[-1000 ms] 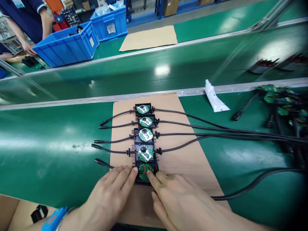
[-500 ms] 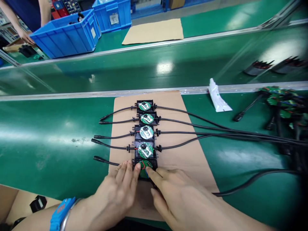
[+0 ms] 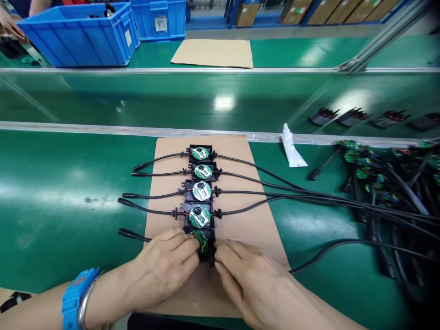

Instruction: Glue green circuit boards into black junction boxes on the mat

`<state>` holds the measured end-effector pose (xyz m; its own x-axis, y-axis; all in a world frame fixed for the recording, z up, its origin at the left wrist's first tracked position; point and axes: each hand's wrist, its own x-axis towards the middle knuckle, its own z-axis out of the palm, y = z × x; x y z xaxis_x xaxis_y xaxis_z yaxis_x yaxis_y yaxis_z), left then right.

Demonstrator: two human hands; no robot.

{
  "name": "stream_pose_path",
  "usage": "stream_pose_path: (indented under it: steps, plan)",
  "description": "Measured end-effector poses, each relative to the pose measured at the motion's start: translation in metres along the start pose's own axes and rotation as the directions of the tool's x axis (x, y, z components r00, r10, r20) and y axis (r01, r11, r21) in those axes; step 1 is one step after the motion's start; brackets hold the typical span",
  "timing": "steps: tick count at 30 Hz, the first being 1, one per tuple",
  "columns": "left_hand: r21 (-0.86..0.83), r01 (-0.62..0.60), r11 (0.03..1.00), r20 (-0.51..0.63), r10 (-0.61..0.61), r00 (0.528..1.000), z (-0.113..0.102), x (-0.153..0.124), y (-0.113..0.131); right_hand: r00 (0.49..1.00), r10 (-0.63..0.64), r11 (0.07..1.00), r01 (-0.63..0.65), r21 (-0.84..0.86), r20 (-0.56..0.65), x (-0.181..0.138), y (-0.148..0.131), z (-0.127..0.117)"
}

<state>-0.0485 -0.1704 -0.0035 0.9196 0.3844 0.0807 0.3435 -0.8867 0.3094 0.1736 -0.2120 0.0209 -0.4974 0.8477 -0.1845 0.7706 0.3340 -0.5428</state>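
The nearest black plastic housing (image 3: 207, 256) lies on the cardboard sheet, with a green circuit board (image 3: 202, 241) tilted in it and coloured wires showing. My left hand (image 3: 170, 259) has its fingers curled around the board's left edge, the fingertips partly hidden. On the housing's right side, my right hand (image 3: 245, 270) pinches a black cable (image 3: 319, 256) close to where it enters; the grip itself is mostly covered. Beyond it stands a row of several similar housings, each with a round circuit board (image 3: 200, 216) and cables leaving left and right.
A cardboard sheet (image 3: 254, 238) lies under the housings. To the right are a white tube (image 3: 292, 149) and a heap of boards and cables (image 3: 395, 183). Across a metal-edged divider are blue bins (image 3: 79, 39) and another person's hand (image 3: 12, 25).
My left fingers have gone from lying flat over the board to curling at its edge. My right hand has moved from the board to the housing's right side. The board now tilts; the view has shifted.
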Motion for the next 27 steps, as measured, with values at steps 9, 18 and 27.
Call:
stream_pose_path:
  steps: [9, 18, 27]
  plan:
    - [0.064, 0.008, 0.998, -0.014, -0.007, 1.000, -0.004, 0.003, 0.004, 0.999, -0.024, 0.999, 0.025, 0.025, -0.041, 0.008, 0.025, 0.006]
    - [0.062, 0.073, 0.995, 0.086, -0.078, 0.993, -0.004, 0.014, 0.013, 0.989, -0.084, 0.949, 0.042, -0.314, -0.119, 0.013, 0.017, 0.014]
    - [0.123, 0.086, 0.989, 0.054, -0.093, 0.994, 0.007, 0.009, 0.017, 0.908, -0.171, 0.985, 0.155, -0.073, -0.383, 0.004, 0.029, 0.021]
